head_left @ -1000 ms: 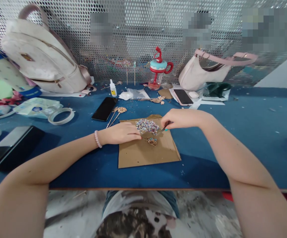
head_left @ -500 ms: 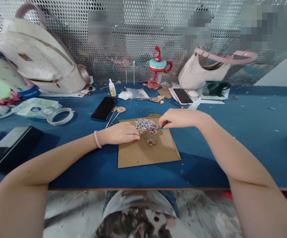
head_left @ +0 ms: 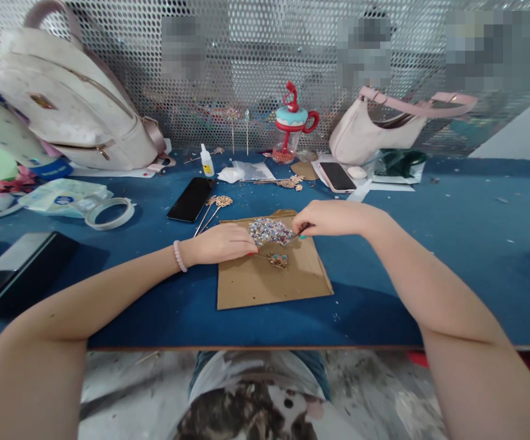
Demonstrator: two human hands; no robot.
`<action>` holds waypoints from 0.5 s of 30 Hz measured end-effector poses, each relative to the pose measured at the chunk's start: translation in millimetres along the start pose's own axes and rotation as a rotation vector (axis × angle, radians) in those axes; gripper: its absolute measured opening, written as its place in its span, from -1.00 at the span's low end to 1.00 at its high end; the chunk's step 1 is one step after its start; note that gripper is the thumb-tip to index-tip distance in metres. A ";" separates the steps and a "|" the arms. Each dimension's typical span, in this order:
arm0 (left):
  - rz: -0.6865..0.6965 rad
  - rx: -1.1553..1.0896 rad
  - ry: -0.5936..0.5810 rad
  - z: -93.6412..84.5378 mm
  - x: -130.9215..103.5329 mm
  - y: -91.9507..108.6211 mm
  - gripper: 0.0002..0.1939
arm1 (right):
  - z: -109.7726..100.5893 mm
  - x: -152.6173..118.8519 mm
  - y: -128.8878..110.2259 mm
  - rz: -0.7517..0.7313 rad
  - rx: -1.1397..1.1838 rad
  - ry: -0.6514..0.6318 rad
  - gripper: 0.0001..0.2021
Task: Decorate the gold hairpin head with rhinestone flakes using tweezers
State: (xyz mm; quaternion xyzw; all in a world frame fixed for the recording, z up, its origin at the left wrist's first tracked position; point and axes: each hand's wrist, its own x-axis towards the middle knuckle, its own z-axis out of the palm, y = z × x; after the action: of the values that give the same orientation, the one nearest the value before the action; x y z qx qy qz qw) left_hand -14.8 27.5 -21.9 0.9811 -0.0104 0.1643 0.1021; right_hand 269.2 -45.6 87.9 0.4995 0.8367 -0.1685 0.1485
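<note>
My left hand (head_left: pixel 228 242) is closed on the thin stick of a hairpin (head_left: pixel 278 261), whose ornate gold head with bluish stones lies over the cardboard (head_left: pixel 265 291). Just behind it a pile of small sparkling rhinestones (head_left: pixel 268 230) is heaped on the same board. My right hand (head_left: pixel 324 217) pinches dark tweezers (head_left: pixel 298 233), their tips at the right edge of the pile. Whether a stone sits between the tips is too small to tell. Two more gold hairpins (head_left: pixel 223 201) lie left of the board, beyond my left hand.
Behind the board are a black phone (head_left: pixel 191 200), a glue bottle (head_left: pixel 206 161), a plastic bag (head_left: pixel 252 172), more gold hairpins (head_left: pixel 290 182) and a red-handled cup (head_left: pixel 285 146). A tape roll (head_left: pixel 109 214) and backpack (head_left: pixel 76 104) stand left. A handbag (head_left: pixel 360 131) stands back right.
The hairpin's head has shifted very slightly right and turned a little in my left hand. My right hand and the tweezers stay almost still at the rhinestones.
</note>
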 end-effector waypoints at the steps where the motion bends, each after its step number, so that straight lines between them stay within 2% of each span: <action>1: -0.020 -0.005 0.028 0.8 -0.9 -2.5 -0.76 | -0.2 0.0 -0.3 0.008 -0.003 0.004 -0.81; 6: -0.144 -0.035 0.119 0.7 -5.5 -12.4 -0.72 | -1.4 -0.3 0.2 0.032 -0.015 0.001 -0.83; 15: -0.230 -0.105 0.067 0.0 -6.2 -12.3 -0.71 | 0.8 1.7 1.3 0.045 -0.031 -0.002 -0.82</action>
State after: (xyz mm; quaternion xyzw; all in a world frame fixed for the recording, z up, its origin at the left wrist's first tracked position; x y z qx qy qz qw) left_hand -20.0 39.4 -26.3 0.9631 0.0972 0.1831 0.1717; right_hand 269.6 -44.0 86.3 0.5155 0.8278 -0.1524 0.1608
